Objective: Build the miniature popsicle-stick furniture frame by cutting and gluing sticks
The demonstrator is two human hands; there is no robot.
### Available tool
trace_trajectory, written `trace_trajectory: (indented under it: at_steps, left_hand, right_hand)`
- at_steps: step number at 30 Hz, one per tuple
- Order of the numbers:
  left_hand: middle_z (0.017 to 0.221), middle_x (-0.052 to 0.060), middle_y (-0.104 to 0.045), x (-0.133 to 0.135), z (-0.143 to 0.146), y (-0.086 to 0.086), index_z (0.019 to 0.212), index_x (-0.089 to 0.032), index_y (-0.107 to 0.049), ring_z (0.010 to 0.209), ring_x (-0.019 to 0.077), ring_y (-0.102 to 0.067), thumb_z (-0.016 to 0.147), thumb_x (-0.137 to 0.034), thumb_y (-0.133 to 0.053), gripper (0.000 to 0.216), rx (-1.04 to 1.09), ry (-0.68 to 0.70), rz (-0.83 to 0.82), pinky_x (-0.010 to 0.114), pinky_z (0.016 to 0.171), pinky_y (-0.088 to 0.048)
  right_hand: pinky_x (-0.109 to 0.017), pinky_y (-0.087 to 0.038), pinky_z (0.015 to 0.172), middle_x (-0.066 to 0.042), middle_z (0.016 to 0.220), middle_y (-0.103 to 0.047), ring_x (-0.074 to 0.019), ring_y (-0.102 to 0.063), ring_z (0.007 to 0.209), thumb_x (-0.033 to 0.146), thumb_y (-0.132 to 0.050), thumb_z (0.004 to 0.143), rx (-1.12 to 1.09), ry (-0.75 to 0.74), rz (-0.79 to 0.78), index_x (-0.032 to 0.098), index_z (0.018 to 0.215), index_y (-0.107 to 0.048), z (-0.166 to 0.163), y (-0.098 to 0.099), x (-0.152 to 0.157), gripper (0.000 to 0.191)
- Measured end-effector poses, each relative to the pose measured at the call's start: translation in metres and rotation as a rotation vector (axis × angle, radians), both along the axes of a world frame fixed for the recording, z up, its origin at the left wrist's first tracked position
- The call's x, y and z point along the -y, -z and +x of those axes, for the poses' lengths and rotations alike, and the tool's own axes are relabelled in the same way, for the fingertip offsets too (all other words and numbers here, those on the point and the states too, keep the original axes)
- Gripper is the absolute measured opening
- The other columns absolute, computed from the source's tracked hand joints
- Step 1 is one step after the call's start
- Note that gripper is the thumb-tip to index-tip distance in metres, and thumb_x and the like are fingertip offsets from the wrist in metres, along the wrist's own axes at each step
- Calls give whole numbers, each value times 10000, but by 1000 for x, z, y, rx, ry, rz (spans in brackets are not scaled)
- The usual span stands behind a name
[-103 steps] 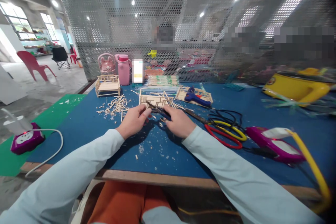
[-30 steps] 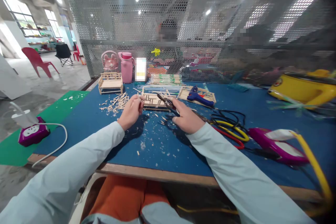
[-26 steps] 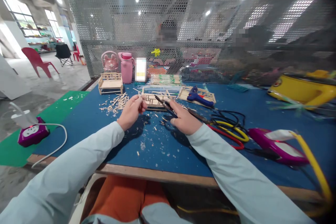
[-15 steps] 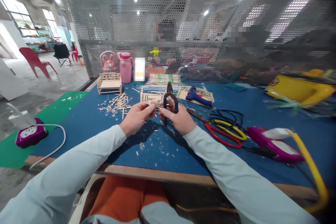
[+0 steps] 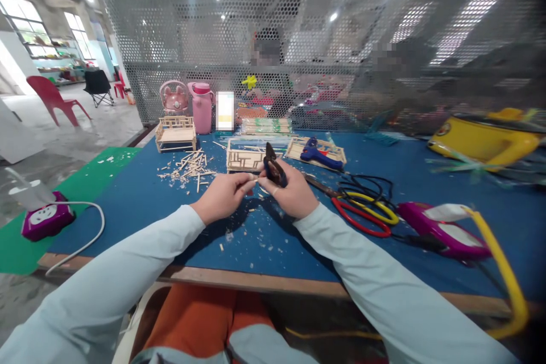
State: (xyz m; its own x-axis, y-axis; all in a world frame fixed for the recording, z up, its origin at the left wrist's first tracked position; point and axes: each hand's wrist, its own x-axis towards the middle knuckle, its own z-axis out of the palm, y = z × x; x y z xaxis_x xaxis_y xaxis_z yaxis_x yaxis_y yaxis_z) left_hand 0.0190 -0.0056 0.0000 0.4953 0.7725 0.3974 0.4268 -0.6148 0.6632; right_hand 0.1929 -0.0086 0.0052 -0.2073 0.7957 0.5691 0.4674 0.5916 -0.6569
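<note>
Over the middle of the blue table, my left hand [image 5: 219, 198] is closed in a pinch, its thumb and finger on a small pale wooden stick [image 5: 256, 180] that is mostly hidden. My right hand [image 5: 295, 189] meets it fingertip to fingertip and holds dark-jawed pliers [image 5: 274, 166] with blue handles, the jaws tilted upward. Just behind my hands lies a small frame of glued wooden sticks [image 5: 243, 159]. To the left is a pile of short cut sticks [image 5: 193, 166], with a little stick-built bed [image 5: 176, 135] beyond it.
Scissors [image 5: 362, 213] with red and yellow handles lie right of my hand, near a black cable. A blue glue gun [image 5: 319, 154] rests on another stick frame. Purple power strips [image 5: 443, 233] [image 5: 46, 217], a pink bottle [image 5: 202, 108] and a yellow pot [image 5: 482, 139] stand around. Perforated metal mesh [image 5: 170, 28] rises behind.
The pliers have turned in my right hand, so their handles sit closer to the palm. My fingertips stay together; the view has shifted slightly.
</note>
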Motion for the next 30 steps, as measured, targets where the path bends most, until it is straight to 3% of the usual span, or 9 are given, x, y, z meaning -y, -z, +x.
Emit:
trace_trajectory:
  at_steps: [3, 6, 12, 20, 25, 28, 30]
  left_hand:
    - [644, 21, -620, -1, 1, 2, 700, -181, -630, 578, 142, -499, 843, -249, -487, 213, -53, -22, 47, 242, 589, -335]
    - [606, 6, -564, -4, 1, 3, 601, -178, -592, 584, 136, -457, 782, -213, -554, 187, 55, -45, 31, 240, 585, -305]
    - [560, -46, -466, -18, -3, 3, 673, -146, -585, 533, 85, -372, 792, -298, -562, 194, 481, -109, -315, 226, 556, -301]
    - [544, -55, -453, -18, -3, 1, 606, -146, -519, 523, 63, -410, 726, -478, -636, 372, 599, -5, -456, 221, 567, -336]
    - [597, -48, -532, -18, -2, -2, 673, -148, -519, 545, 59, -481, 684, -434, -703, 340, 774, -4, -566, 205, 576, -378]
    - [711, -13, -616, -17, 0, -3, 692, -147, -531, 627, 65, -542, 665, -390, -734, 318, 900, 4, -656, 210, 641, -420]
    - [757, 5, -641, -14, 3, -2, 707, -142, -580, 687, 78, -560, 664, -381, -739, 290, 891, 15, -658, 213, 674, -426]
  right_hand:
    - [-298, -458, 682, -7, 725, -587, -159, -557, 681, 255, -545, 754, 101, -26, 7, 207, 825, -550, -3, 2, 2, 86]
    - [-303, -458, 689, -20, 758, -597, -168, -559, 698, 280, -543, 768, 144, -27, 12, 208, 851, -550, -4, 3, 2, 110]
    - [-316, -454, 708, -13, 742, -593, -172, -554, 697, 247, -512, 763, 191, 148, 17, 196, 900, -572, 4, 0, -5, 158]
    - [-371, -442, 879, -94, 1074, -658, -246, -591, 999, 47, -495, 613, 367, 141, -85, 178, 1068, -604, 11, 2, -10, 486]
    - [-405, -443, 873, -64, 975, -674, -239, -598, 923, 77, -522, 622, 269, 161, -102, 192, 1028, -612, 14, 2, -12, 431]
    - [-387, -469, 787, -31, 825, -650, -199, -581, 775, 227, -578, 698, 108, 121, -167, 193, 944, -614, 9, 1, -11, 251]
    - [-350, -481, 695, -12, 757, -619, -170, -557, 684, 344, -601, 718, -57, 37, -248, 194, 924, -604, 3, 0, -8, 255]
